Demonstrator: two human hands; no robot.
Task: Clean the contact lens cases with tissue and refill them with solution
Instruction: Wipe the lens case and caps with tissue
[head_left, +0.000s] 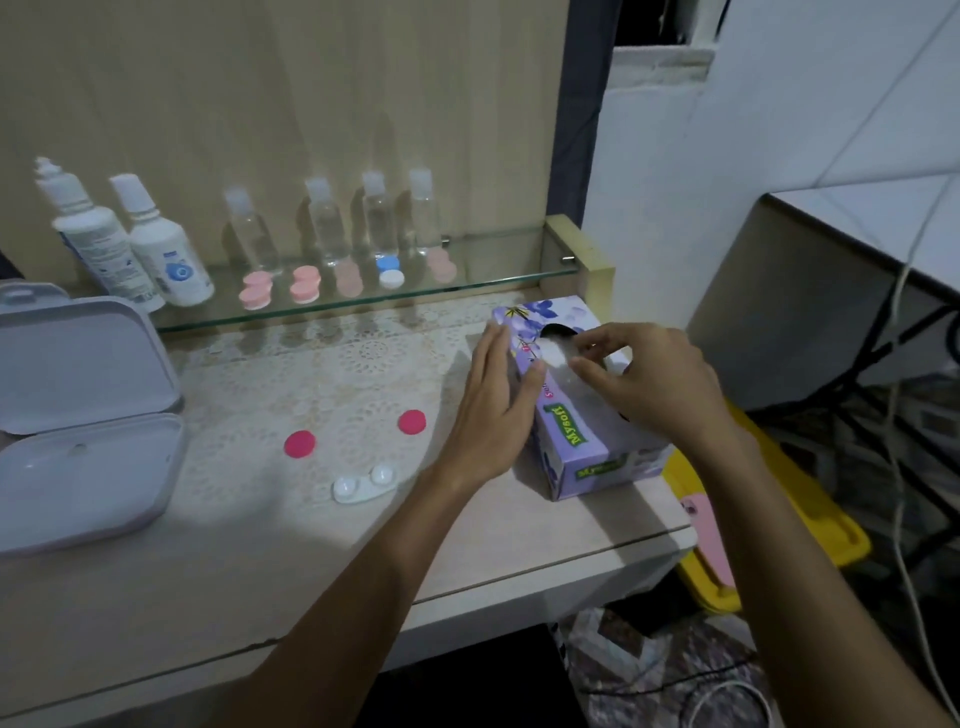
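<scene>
A purple tissue box (576, 447) stands at the right of the tabletop. My left hand (493, 405) lies flat against the box's left side with straight fingers. My right hand (649, 379) is over the box's top slot and pinches a white tissue (553, 353) that sticks out of it. An open white contact lens case (363, 482) lies on the table in front, with its two pink caps (300, 445) (412, 421) set apart behind it. Two white solution bottles (171, 254) stand on the glass shelf at the left.
The glass shelf (493, 283) carries several clear small bottles (327, 228) and several closed lens cases, pink (305, 285) and blue-white (389, 271). An open grey hinged box (88, 415) sits at the left. A yellow bin (810, 514) and cables lie below the table's right edge.
</scene>
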